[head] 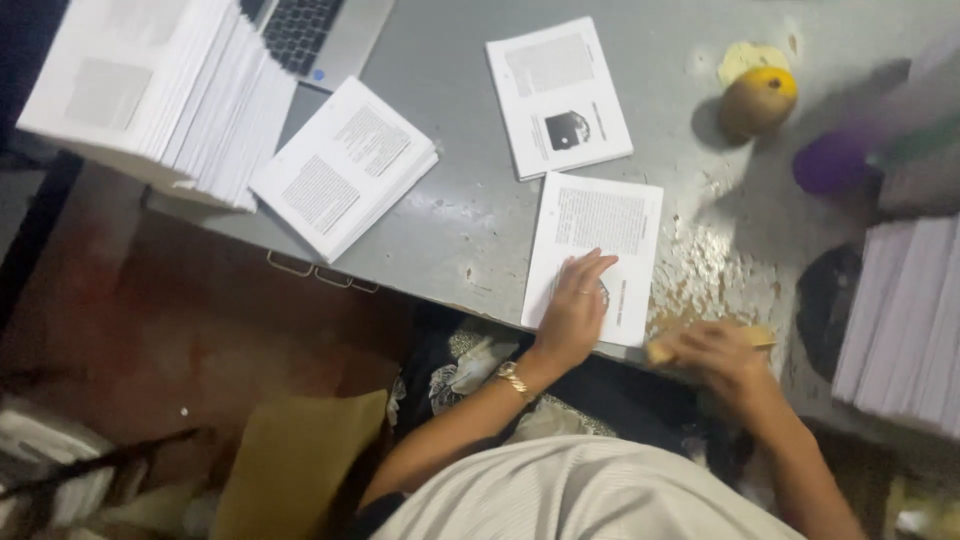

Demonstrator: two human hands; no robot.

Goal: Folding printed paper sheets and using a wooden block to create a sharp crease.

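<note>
My left hand (577, 305) lies flat, fingers spread, on a printed white sheet stack (600, 240) at the near edge of the grey table (450, 200). It wears a ring and a gold wristwatch. My right hand (722, 357) is blurred by motion just right of that sheet and is closed around a tan wooden-looking object (662, 349) near the table edge.
Another printed booklet (558, 95) lies farther back, and a third (345, 165) to the left beside a tall paper pile (150, 90). A laptop (315, 35) sits at the back. A round brown-yellow object (758, 100), a purple item (830, 165) and stacked paper (900, 320) stand right.
</note>
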